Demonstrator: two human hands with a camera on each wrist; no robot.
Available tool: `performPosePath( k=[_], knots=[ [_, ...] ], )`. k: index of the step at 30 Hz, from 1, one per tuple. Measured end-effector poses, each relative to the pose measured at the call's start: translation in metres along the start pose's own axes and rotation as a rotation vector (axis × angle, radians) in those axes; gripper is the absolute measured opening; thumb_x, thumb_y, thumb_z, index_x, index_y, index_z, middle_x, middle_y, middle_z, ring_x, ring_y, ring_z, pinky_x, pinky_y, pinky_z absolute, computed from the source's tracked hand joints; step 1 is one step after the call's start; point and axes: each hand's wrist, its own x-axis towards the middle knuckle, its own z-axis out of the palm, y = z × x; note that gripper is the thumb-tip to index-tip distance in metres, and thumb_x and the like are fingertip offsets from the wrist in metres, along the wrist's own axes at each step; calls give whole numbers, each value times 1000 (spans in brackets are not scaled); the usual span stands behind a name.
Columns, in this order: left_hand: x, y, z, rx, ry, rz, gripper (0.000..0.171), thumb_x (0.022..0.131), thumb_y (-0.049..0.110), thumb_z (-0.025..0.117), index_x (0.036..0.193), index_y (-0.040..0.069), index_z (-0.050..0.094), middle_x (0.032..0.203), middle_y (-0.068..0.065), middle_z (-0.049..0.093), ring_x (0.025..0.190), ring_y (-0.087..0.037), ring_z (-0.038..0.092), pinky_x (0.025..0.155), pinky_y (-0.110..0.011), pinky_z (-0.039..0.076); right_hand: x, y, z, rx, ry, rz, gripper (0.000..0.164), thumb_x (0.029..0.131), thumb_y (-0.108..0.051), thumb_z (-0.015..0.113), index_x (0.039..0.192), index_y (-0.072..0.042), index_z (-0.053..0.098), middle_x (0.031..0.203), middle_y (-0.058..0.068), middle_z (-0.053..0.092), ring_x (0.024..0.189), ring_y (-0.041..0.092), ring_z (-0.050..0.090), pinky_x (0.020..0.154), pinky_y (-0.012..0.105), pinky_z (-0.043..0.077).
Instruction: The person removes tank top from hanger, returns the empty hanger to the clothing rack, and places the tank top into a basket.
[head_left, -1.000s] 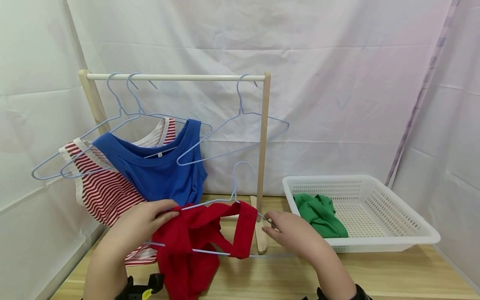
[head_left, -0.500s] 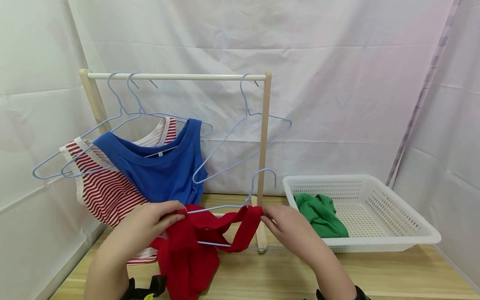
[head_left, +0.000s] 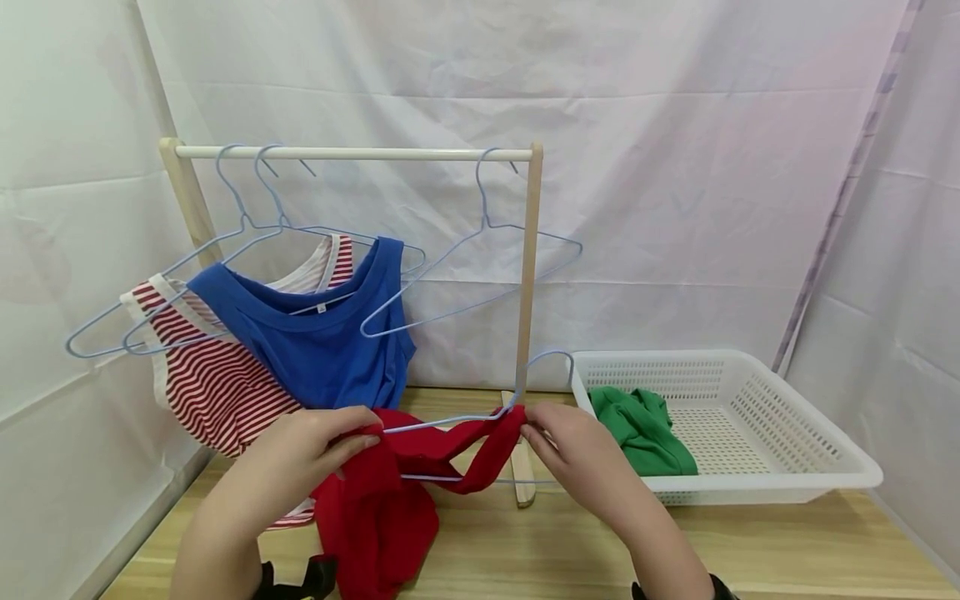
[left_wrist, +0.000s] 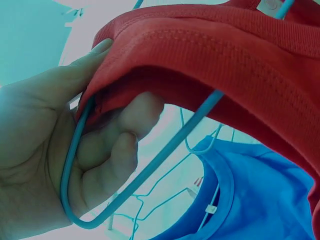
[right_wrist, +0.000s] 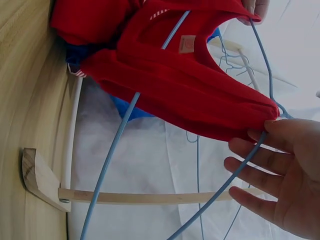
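A red sleeveless top (head_left: 375, 517) hangs between the hands, partly on a light blue wire hanger (right_wrist: 114, 155). The left hand (head_left: 322, 446) pinches one shoulder of the top, thumb outside; in the left wrist view the hanger's rounded end (left_wrist: 80, 223) passes through that armhole against the palm. With thumb and forefinger, the right hand (head_left: 573, 437) pinches the other strap close to the hanger's neck. Its remaining fingers spread loosely behind the wire in the right wrist view. From this strap the hanger's other arm sticks out bare to the right. The hook tilts rightward.
A wooden rack with a white bar (head_left: 405, 154) stands behind. From it hang a blue top (head_left: 322, 350), a red-and-white striped top (head_left: 213, 392) and a bare hanger (head_left: 485, 223). A white basket (head_left: 765, 482) holding a green garment (head_left: 641, 429) sits on the right.
The right hand has gone from the hanger wire to the red strap. The held hanger's hook has shifted right and slightly down. The bare hanger on the rack swung right and back.
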Motion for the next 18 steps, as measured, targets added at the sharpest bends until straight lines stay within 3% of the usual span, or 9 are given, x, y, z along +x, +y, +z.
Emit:
performPosePath(
  k=[11, 18],
  knots=[
    [3, 5, 4, 3, 28, 41, 20, 83, 17, 63, 95, 33, 59, 73, 18, 54, 60, -1, 48, 54, -24, 46, 0, -2, 1, 72, 192, -126, 13, 85, -18, 62, 97, -18, 59, 90, -12, 58, 82, 3, 49, 64, 28, 50],
    [2, 9, 3, 9, 9, 36, 18, 84, 18, 62, 95, 31, 60, 74, 18, 55, 62, -1, 48, 55, -23, 46, 0, -4, 3, 98, 202, -131, 14, 85, -25, 62, 98, -21, 57, 90, -11, 58, 83, 3, 50, 67, 29, 51]
  ],
)
